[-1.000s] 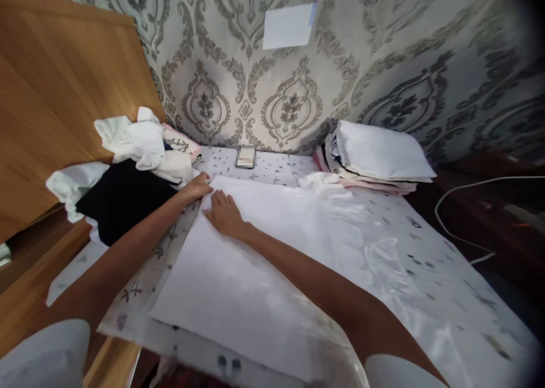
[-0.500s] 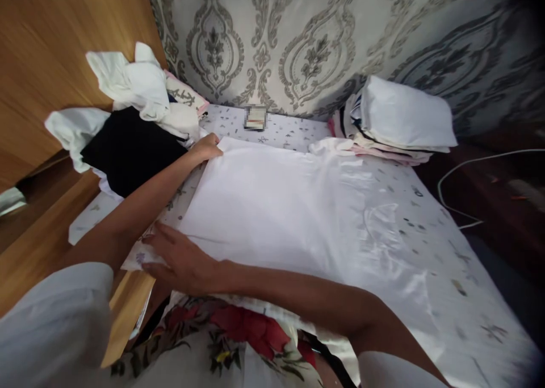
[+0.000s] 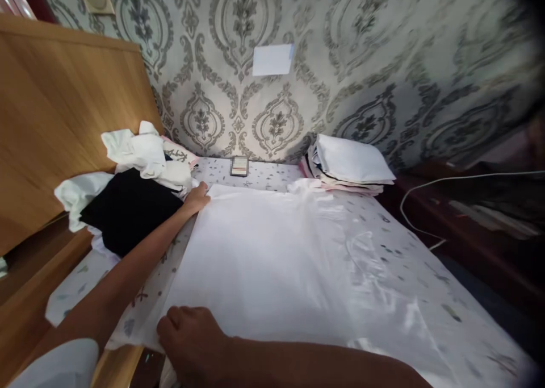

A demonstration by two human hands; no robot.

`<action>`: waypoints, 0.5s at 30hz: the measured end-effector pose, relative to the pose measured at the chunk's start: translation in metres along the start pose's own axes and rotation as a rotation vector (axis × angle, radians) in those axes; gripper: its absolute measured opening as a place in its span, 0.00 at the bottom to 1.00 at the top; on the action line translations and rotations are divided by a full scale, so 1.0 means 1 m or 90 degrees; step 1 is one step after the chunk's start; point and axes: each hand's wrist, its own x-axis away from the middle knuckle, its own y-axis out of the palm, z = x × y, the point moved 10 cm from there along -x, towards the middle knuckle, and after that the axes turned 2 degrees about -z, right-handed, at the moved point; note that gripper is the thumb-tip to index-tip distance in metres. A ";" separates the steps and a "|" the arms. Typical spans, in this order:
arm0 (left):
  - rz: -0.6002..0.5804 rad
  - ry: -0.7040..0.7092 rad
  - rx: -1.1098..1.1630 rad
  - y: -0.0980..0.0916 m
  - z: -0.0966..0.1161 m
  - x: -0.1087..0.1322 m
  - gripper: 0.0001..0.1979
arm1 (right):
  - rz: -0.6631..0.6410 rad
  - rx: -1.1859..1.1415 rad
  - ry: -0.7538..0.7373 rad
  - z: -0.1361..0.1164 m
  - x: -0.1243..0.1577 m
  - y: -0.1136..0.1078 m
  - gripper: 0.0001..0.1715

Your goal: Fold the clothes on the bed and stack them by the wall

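Observation:
A white sheet of cloth [image 3: 264, 251] lies spread flat on the patterned bed cover [image 3: 426, 286]. My left hand [image 3: 196, 197] reaches to the cloth's far left corner and pinches its edge. At the near left corner my right hand [image 3: 187, 337] is curled over the cloth, fingers closed on its edge. Both arms run along the cloth's left side.
A heap of white and black clothes [image 3: 128, 195] lies at the left by the wooden headboard [image 3: 55, 121]. Folded clothes [image 3: 349, 163] are stacked at the back right against the patterned wall. A small card [image 3: 239, 165] lies at the back. A white cable [image 3: 426, 206] runs on the right.
My right hand has drawn back from the far corner beside the left hand to the near left corner of the cloth and closed on it. The left hand has stayed at the far corner.

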 end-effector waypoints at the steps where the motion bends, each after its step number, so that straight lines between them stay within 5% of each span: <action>1: 0.008 0.005 -0.013 -0.002 0.003 0.004 0.21 | -0.005 -0.015 0.008 0.002 -0.001 0.001 0.11; 6: 0.071 0.138 -0.060 0.004 0.047 0.045 0.23 | -0.019 -0.289 -0.007 0.014 -0.008 -0.001 0.10; 10: -0.035 0.402 -0.029 0.053 0.098 0.084 0.29 | -0.146 -0.481 -0.111 0.005 -0.006 0.005 0.13; 12: -0.089 0.427 -0.049 0.072 0.095 0.080 0.31 | -0.156 -0.541 -0.139 0.010 0.005 -0.006 0.12; 15: -0.069 0.338 -0.092 0.070 0.062 0.039 0.33 | 0.005 -0.531 -0.068 0.062 0.031 -0.047 0.06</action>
